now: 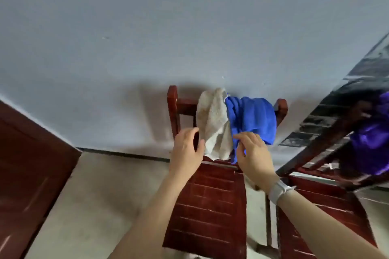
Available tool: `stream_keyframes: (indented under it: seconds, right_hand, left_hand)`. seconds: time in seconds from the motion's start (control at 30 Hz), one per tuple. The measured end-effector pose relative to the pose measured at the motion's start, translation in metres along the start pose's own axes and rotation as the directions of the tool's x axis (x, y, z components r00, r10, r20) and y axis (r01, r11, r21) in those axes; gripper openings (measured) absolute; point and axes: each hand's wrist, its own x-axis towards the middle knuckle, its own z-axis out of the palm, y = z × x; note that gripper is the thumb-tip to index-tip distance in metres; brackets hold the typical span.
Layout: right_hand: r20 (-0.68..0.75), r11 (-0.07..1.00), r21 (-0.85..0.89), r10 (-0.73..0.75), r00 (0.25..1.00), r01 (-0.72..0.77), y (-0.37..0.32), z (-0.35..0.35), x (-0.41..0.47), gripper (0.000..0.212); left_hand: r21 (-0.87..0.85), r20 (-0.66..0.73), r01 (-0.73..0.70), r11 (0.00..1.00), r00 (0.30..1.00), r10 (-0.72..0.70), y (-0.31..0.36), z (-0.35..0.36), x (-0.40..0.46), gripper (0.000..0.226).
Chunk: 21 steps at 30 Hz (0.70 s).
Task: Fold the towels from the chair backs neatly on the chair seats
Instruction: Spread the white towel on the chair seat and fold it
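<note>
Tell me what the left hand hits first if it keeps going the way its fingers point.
Most likely the white towel: the left hand points up and right at its lower edge, with only a narrow gap showing between them. Depth is unclear from this one view.

wall (147, 27) – pale grey | floor (101, 191) – beige | door (27, 166) – dark red, left

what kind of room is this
Probably a plain room in a home: a bare grey wall, red wooden chair against it, white towel and blue towel on its back.
</note>
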Motion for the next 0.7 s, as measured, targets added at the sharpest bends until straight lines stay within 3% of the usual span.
stream_keyframes:
  seconds: [0.07,0.1,0.17,0.27,0.37,0.43,0.53,0.6,0.7]
  right_hand:
    - [-0.128,0.986,-0.168,0.001,0.992,-0.023,0.003,-0.007,0.024,0.034]
    - [-0.09,0.971,-0.233,0.033,0.995,-0.053,0.006,-0.012,0.037,0.042]
    - [0.112,0.944,-0.316,0.14,0.984,-0.098,0.016,-0.018,0.055,0.056]
    - [0.309,0.906,-0.413,0.235,0.922,-0.093,0.035,-0.011,0.058,0.063]
    - [0.301,0.915,-0.391,0.229,0.926,-0.099,0.036,-0.007,0.062,0.062]
    - [0.302,0.919,-0.384,0.221,0.927,-0.094,0.038,-0.007,0.064,0.061]
    - [0.298,0.917,-0.387,0.219,0.929,-0.093,0.04,-0.008,0.065,0.06]
    - [0.307,0.916,-0.389,0.231,0.923,-0.1,0.038,-0.008,0.064,0.061]
    - [0.306,0.903,-0.416,0.254,0.918,-0.111,0.034,-0.007,0.064,0.063]
  left_hand:
    - [0.098,-0.107,-0.147,0.984,0.982,0.157,0.011,0.01,0.035,0.05]
    - [0.197,-0.128,-0.175,0.965,0.971,0.202,0.018,0.016,0.052,0.058]
    - [0.376,-0.04,-0.143,0.916,0.985,0.17,0.03,0.024,0.08,0.072]
    - [0.474,0.055,-0.125,0.872,0.992,0.112,0.025,0.034,0.097,0.055]
    - [0.244,-0.074,-0.098,0.965,0.99,0.119,0.024,0.02,0.11,0.024]
    - [0.039,-0.185,-0.018,0.999,0.982,0.025,0.025,-0.002,0.113,0.02]
    - [-0.277,-0.258,-0.009,0.961,0.964,-0.065,0.024,-0.043,0.093,0.018]
    - [-0.385,-0.248,-0.005,0.923,0.964,-0.098,0.018,-0.064,0.065,0.016]
    - [-0.323,-0.042,0.162,0.932,0.982,-0.185,0.002,-0.076,0.015,0.019]
